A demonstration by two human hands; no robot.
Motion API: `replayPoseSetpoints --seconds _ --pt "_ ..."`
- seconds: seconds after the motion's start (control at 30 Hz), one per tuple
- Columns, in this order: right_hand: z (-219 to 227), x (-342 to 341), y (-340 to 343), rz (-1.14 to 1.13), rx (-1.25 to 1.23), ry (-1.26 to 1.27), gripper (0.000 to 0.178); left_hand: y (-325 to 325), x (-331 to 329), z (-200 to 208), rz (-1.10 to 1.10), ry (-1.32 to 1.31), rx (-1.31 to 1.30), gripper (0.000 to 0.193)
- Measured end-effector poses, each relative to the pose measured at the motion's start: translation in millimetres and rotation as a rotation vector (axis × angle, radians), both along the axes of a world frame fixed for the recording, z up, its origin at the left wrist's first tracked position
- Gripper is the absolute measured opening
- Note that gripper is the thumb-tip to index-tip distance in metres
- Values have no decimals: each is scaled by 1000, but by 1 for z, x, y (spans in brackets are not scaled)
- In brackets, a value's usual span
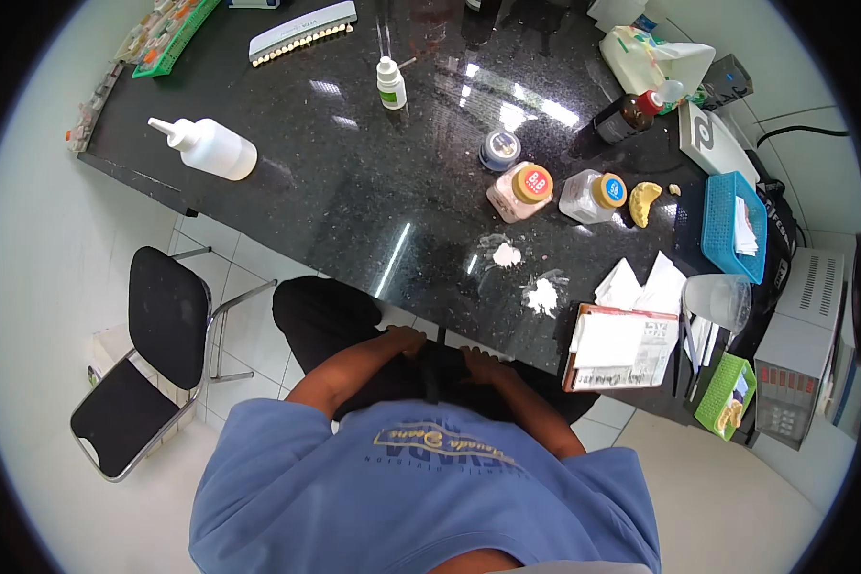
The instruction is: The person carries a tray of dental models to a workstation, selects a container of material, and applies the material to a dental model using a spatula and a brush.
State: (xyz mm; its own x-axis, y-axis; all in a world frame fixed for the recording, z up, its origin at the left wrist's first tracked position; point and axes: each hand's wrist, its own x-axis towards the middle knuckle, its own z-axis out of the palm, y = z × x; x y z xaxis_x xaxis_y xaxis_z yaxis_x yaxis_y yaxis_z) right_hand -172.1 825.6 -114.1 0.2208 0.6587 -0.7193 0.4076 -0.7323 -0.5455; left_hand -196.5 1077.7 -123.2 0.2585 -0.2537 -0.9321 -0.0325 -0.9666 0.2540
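My left hand (405, 340) and my right hand (484, 365) are low at my lap, in front of the table edge and close to my black trousers (325, 311). A dark strip lies between them; their fingers are too small and dark to make out a grip. On the black table (344, 220) ahead are two small heaps of powder, one pale pink (507, 254) and one white (542, 297). Behind them stand a jar of pink powder (512, 198), a jar of white powder (584, 199) and a small round dark-lidded jar (499, 150).
A white squeeze bottle (215, 151), a dropper bottle (390, 86) and a tooth shade guide (304, 31) are on the left side. Rightward lie a yellow dental cast (645, 204), a notebook (625, 349), a blue basket (734, 227) and a brown bottle (622, 120). A black chair (167, 301) stands left.
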Motion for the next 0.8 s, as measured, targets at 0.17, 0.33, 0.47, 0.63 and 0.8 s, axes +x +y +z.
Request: replayPoseSetpoints --seconds 0.17,0.33,0.47,0.63,0.8 --pt "-52 -1 21 -34 -214 98 68 33 -6 -17 23 -176 -98 45" --pt "-74 20 30 -189 -278 81 73 51 39 -1 -214 -150 -366 39" --pt "-32 35 69 -165 -331 391 69 101 5 -89 -69 4 -583 49" --pt "-23 26 46 55 -90 -51 53 57 6 -51 29 -114 -142 40" --pt "-42 33 50 127 42 -98 55 50 -15 -5 158 -266 -80 37"
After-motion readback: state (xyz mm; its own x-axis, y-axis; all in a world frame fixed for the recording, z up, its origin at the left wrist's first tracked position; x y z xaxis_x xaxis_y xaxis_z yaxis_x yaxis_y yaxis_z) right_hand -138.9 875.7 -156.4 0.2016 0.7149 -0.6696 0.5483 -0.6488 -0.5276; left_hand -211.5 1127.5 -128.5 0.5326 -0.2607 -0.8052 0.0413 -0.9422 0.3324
